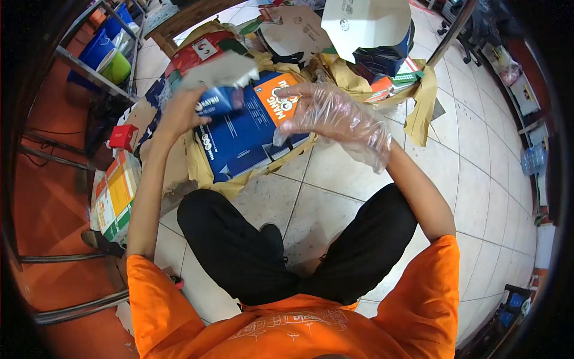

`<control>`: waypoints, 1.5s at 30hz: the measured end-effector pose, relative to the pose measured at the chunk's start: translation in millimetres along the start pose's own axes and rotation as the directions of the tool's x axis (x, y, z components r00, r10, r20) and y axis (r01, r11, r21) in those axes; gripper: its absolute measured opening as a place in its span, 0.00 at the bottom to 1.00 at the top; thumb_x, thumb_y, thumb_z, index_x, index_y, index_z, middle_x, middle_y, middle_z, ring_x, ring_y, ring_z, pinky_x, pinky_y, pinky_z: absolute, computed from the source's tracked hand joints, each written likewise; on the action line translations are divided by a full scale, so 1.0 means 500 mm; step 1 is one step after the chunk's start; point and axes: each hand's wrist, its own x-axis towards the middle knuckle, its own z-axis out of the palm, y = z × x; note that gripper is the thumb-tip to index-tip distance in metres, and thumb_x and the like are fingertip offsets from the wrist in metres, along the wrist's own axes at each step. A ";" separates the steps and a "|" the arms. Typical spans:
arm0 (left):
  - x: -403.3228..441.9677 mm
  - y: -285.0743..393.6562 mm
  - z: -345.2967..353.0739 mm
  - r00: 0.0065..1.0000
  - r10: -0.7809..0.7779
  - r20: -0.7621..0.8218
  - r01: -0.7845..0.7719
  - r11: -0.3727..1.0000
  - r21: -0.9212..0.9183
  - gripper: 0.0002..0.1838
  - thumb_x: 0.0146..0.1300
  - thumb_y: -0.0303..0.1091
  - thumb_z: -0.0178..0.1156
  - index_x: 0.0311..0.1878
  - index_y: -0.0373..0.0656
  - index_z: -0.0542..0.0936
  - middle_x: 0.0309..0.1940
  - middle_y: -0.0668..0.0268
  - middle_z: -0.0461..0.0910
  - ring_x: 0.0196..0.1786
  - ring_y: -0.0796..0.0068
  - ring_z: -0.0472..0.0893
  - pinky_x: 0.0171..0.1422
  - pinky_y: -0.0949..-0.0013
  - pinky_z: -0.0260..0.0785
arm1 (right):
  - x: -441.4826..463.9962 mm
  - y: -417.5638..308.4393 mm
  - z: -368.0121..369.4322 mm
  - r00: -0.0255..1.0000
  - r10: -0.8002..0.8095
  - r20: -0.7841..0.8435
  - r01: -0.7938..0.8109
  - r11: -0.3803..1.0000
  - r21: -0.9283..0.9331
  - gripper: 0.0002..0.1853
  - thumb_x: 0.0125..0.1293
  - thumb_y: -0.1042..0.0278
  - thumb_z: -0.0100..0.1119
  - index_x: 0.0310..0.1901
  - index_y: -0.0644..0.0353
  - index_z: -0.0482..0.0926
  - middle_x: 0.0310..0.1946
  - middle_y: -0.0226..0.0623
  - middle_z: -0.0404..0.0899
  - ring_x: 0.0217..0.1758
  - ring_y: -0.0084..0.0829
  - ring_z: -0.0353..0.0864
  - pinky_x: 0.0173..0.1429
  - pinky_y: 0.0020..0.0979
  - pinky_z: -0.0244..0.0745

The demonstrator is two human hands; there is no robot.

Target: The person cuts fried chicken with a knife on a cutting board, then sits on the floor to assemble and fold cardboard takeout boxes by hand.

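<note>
My bare left hand grips a blue-and-white cardboard carton, raised over the pile and smeared by motion. My right hand, in a clear plastic glove, has its thumb and fingers apart and holds nothing. Its fingertips are close to the orange panel of flat blue printed cardboard; whether they touch it I cannot tell. Torn brown wrapping paper lies under and around this cardboard.
Open white-and-blue cartons stand at the back of the pile. Blue and green buckets sit at the left by a metal frame. Orange-and-green printed cardboard leans at the left. A water bottle is far right.
</note>
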 end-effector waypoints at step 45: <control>-0.073 0.164 0.207 0.994 0.036 0.100 -0.018 0.984 -0.175 0.48 0.44 0.55 0.79 0.62 0.29 0.72 0.62 0.47 0.68 0.66 0.47 0.69 0.73 0.56 0.61 | 0.112 0.132 0.017 0.970 0.099 -0.221 0.035 0.845 0.534 0.43 0.66 0.43 0.66 0.68 0.74 0.64 0.35 0.43 0.83 0.16 0.17 0.67 0.23 0.20 0.68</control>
